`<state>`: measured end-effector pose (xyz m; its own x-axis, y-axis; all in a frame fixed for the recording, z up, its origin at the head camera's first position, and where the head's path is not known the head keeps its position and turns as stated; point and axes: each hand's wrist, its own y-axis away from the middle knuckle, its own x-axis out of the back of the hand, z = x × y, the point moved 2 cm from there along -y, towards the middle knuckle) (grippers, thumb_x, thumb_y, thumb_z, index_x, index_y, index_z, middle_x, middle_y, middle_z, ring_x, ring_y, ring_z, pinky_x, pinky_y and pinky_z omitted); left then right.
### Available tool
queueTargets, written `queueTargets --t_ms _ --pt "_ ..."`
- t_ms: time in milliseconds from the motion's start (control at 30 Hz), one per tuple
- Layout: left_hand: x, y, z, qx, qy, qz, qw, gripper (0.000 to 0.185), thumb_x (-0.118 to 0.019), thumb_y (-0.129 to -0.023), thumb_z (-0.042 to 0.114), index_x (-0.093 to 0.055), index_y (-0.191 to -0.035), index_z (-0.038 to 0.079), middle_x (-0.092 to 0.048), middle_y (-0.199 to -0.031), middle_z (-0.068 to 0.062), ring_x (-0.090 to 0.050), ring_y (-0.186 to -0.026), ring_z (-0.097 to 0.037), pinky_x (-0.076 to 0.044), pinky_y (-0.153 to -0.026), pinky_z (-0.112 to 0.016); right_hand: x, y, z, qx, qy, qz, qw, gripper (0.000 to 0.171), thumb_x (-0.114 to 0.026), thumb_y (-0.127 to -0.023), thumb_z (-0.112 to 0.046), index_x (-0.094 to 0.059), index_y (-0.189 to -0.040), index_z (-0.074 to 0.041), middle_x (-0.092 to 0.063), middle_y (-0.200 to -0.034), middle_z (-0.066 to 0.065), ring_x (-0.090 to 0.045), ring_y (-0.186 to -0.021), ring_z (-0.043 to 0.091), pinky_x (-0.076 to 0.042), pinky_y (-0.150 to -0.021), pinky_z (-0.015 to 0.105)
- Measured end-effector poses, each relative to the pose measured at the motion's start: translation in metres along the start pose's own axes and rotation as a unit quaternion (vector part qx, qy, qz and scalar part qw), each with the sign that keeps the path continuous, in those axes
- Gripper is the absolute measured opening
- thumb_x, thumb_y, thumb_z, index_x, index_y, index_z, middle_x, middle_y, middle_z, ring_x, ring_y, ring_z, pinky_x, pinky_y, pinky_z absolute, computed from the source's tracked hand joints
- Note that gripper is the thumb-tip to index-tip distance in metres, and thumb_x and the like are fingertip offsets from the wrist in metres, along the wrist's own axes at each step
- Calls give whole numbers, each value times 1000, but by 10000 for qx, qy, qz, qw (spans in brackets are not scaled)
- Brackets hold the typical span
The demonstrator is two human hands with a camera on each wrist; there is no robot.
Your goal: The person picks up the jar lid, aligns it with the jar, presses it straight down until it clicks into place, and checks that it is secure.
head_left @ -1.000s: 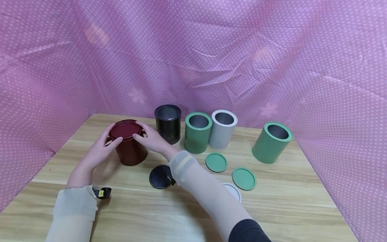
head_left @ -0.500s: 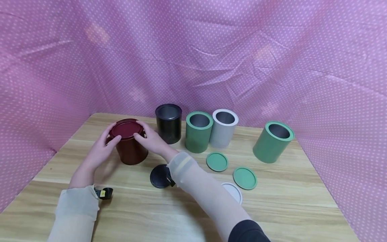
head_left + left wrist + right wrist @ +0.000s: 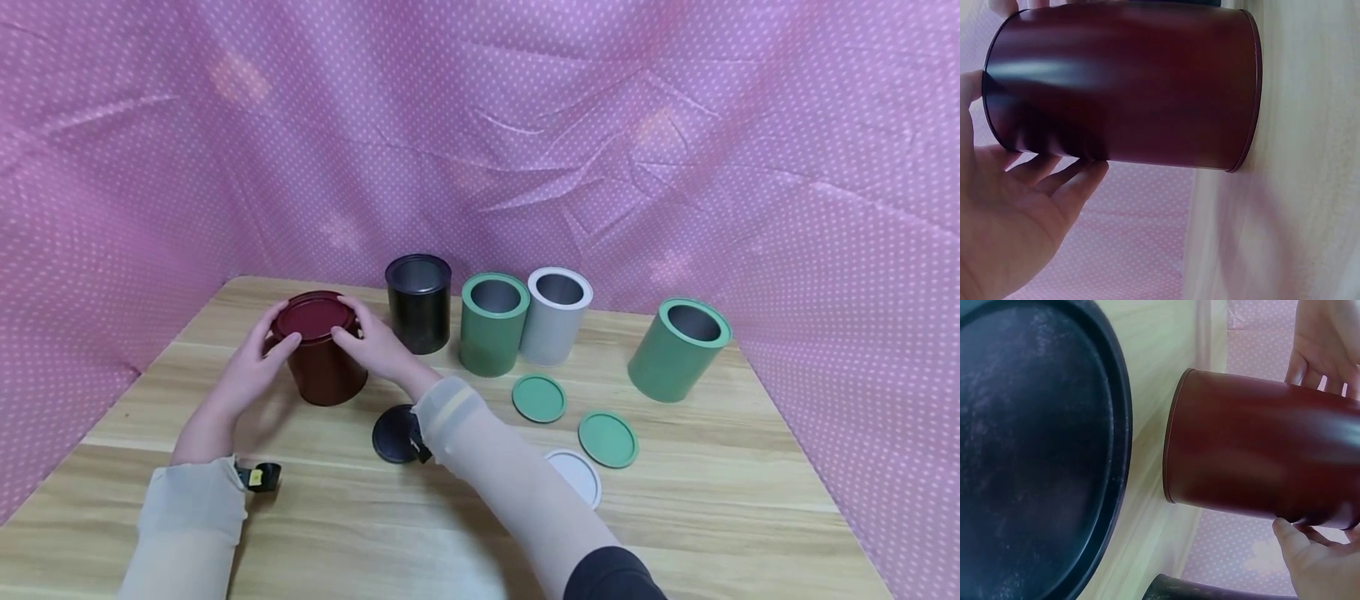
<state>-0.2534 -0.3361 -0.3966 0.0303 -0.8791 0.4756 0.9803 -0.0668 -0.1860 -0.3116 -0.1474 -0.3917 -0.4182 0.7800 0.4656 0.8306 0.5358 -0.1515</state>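
Wooden tabletop [image 3: 337, 542], red can [image 3: 328, 371] near far left corner.
Left hand [image 3: 250, 375] and right hand [image 3: 382, 346] half-curled round its top; I'd judge it stiff, light, slick: grip both sides.

The dark red can [image 3: 1141, 87] looks smooth and shiny, like painted metal. The black lid [image 3: 1029, 450] looks dull, with pale scuffs. The tabletop [image 3: 712, 500] looks like smooth wood. The pink cloth [image 3: 480, 108] is wrinkly and a bit shiny.
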Motion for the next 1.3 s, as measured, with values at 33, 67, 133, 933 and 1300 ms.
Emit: queueTargets --t_ms 33,67,133,933,1300 --pt "0 0 0 2 29 -15 10000 66 -44 -103 28 -8 -156 11 -11 -158 -28 -19 -137 -59 -21 -108 -70 0 0 0 -20 -21 5 10000 54 -51 -98 -30 -35 -148 -21 -48 -146 7 -50 -131 22 -44 -106 35" --pt "1 -1 1 -2 43 -25 10000 66 -44 -103 28 -8 -156 11 -11 -158 -28 -19 -137 -59 -21 -108 -70 0 -1 0 -33 -34 15 10000 54 -51 -98 -31 -35 -148 -21 -48 -146 7 -50 -131 22 -44 -106 35" --pt "1 -2 2 3 49 -36 10000 66 -44 -103 28 -8 -156 11 -11 -158 -28 -18 -137 -58 -20 -109 -69 1 -2 -1 -18 -12 37 10000 54 -51 -98 -30 -35 -148 -21 -46 -147 7 -50 -131 22 -44 -105 34" --pt "3 -5 13 261 327 -275 9987 70 -46 -102 31 -7 -155 10 -14 -156 -31 -15 -139 -57 -19 -109 -69 2 -7 2 21 86 141 9999 53 -52 -97 -26 -36 -147 -19 -44 -148 8 -49 -130 23 -45 -103 30" --pt "4 -4 12 506 151 -470 9975 70 -45 -102 33 -5 -156 10 -10 -159 -27 -17 -139 -56 -24 -109 -68 2 -6 5 -94 -38 30 9999 53 -52 -98 -29 -36 -147 -22 -43 -149 6 -47 -134 24 -45 -105 35"
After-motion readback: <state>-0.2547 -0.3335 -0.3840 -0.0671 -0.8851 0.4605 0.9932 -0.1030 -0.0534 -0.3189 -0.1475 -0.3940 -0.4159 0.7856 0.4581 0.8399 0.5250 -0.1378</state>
